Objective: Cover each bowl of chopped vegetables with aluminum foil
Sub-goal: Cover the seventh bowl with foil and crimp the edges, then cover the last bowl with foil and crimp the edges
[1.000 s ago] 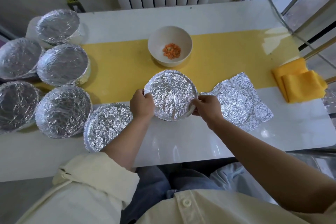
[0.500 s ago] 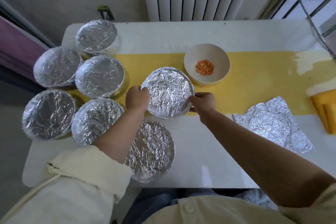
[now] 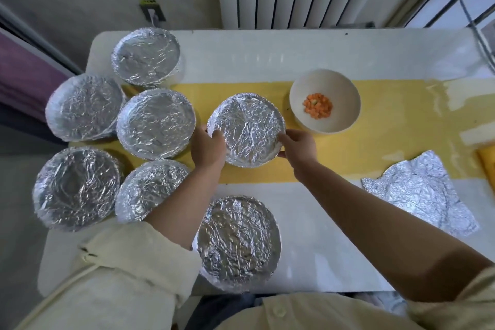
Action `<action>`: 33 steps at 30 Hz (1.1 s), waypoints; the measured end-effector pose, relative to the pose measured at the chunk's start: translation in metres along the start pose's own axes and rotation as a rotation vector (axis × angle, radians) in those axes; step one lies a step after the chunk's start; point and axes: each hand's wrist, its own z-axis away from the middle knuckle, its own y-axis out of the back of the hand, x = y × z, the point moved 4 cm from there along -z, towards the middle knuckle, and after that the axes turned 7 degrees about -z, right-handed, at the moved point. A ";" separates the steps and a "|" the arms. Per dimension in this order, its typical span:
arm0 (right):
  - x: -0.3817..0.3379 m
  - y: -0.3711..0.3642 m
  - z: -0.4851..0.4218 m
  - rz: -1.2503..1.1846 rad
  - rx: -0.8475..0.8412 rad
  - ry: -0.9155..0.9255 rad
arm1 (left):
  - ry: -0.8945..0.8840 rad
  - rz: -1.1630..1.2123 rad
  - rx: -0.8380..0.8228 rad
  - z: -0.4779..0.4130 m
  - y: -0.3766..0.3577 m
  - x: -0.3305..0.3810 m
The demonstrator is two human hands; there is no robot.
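Left hand (image 3: 207, 149) and right hand (image 3: 298, 146) grip opposite edges of the wrapped bowl (image 3: 246, 128) on the yellow runner (image 3: 388, 128), while the uncovered bowl (image 3: 345, 120) and spare foil sheet (image 3: 417, 193) both lie to the right hand's side.

Covered bowl carried leftward

The left hand (image 3: 207, 150) and right hand (image 3: 297, 143) have moved the foil-covered bowl (image 3: 246, 128) away from the loose foil sheet (image 3: 417, 193). It is now mid-frame, left of the uncovered bowl (image 3: 345, 118).
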 end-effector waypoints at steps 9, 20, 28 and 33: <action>-0.007 0.008 0.002 0.011 -0.189 -0.003 | 0.021 -0.023 0.010 0.007 0.001 0.005; 0.000 0.089 -0.009 -0.211 -0.118 -0.330 | -0.257 0.097 0.008 0.045 -0.048 0.076; -0.006 0.112 -0.044 -0.309 -0.070 -0.304 | -0.262 0.047 -0.179 0.045 -0.102 0.105; -0.006 0.126 -0.042 -0.181 -0.011 -0.240 | -0.197 0.026 -0.218 0.031 -0.115 0.110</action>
